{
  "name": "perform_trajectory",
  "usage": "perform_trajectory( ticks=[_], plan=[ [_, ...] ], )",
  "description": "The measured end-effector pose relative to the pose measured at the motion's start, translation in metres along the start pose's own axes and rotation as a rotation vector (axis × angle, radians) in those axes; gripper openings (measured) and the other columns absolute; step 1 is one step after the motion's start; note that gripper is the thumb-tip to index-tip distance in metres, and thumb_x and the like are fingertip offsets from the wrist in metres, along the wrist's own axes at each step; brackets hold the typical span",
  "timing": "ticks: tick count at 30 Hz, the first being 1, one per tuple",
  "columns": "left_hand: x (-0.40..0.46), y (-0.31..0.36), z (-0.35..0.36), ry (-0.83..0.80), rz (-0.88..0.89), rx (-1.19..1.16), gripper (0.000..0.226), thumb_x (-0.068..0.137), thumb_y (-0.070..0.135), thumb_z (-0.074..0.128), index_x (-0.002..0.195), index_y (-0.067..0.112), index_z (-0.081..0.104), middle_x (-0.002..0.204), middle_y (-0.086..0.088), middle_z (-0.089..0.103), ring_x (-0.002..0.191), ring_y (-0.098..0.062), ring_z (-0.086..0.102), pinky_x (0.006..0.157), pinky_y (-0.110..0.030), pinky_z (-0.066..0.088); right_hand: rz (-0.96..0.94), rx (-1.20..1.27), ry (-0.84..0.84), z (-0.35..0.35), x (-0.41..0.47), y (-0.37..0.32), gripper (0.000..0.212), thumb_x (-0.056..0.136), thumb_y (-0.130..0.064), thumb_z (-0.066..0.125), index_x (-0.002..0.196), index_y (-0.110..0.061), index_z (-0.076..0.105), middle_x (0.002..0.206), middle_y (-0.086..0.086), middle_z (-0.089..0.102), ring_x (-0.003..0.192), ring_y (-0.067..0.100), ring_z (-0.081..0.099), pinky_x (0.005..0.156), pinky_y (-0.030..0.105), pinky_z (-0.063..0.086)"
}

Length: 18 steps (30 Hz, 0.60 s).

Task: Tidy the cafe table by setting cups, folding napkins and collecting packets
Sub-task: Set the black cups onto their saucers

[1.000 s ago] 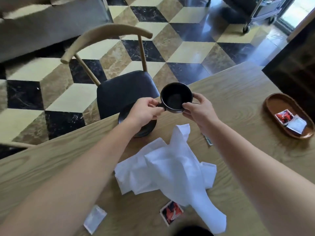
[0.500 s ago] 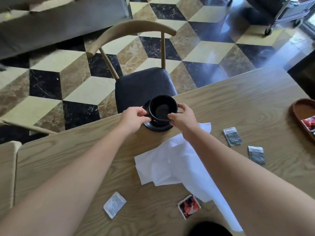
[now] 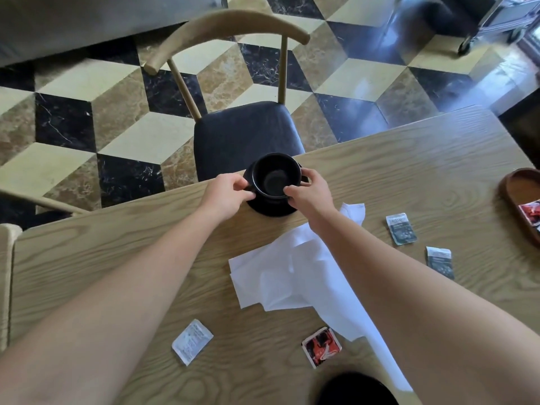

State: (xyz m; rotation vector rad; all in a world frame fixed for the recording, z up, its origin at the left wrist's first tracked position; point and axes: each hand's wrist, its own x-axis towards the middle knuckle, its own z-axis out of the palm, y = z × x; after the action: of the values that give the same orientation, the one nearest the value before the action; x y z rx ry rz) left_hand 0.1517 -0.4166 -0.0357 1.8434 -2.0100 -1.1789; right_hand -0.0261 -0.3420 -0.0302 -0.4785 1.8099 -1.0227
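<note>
Black cup (image 3: 276, 175) between both hands (image 3: 267, 192)

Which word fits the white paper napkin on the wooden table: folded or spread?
Spread. The white paper napkin lies loose and crumpled on the wooden table, its layers fanned out unevenly, with no neat folded edges.
</note>
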Motion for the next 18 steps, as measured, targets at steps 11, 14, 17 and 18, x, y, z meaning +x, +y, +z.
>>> perform_trajectory(
  ticks=[11,14,17,18],
  plan=[
    [-0.006,0.007,-0.001,0.045,-0.019,-0.032,0.03,0.084,0.023,0.078,0.112,0.014,0.071,0.109,0.002,0.068,0.099,-0.013,0.058,0.086,-0.027,0.04,-0.005,0.001,-0.029,0.0,0.001,0.008,0.055,0.079,-0.018,0.078,0.129,-0.023,0.055,0.114,0.001,0.068,0.111,0.019,0.066,0.097,0.045,0.056],
    [-0.01,0.008,-0.001,0.047,-0.012,-0.047,0.027,0.084,0.023,0.078,0.109,0.015,0.072,0.106,0.003,0.069,0.101,-0.014,0.061,0.085,-0.027,0.041,0.0,-0.011,-0.026,-0.001,0.003,0.009,0.058,0.079,-0.024,0.078,0.132,-0.022,0.055,0.116,0.0,0.068,0.112,0.019,0.066,0.098,0.044,0.056],
    [-0.016,0.01,0.001,0.047,-0.008,-0.086,0.029,0.083,0.023,0.078,0.11,0.015,0.071,0.106,0.003,0.07,0.101,-0.016,0.064,0.084,-0.028,0.045,0.033,0.014,-0.034,-0.002,-0.001,0.013,0.068,0.081,-0.035,0.077,0.141,-0.017,0.051,0.124,0.004,0.066,0.115,0.022,0.066,0.1,0.045,0.054],
    [-0.02,0.009,0.002,0.066,-0.016,-0.104,0.034,0.083,0.024,0.078,0.114,0.015,0.068,0.108,0.002,0.068,0.1,-0.016,0.063,0.084,-0.028,0.046,0.04,0.014,-0.039,-0.003,-0.006,0.013,0.071,0.082,-0.039,0.076,0.144,-0.016,0.049,0.127,0.006,0.065,0.115,0.023,0.065,0.101,0.046,0.054]
  ],
)
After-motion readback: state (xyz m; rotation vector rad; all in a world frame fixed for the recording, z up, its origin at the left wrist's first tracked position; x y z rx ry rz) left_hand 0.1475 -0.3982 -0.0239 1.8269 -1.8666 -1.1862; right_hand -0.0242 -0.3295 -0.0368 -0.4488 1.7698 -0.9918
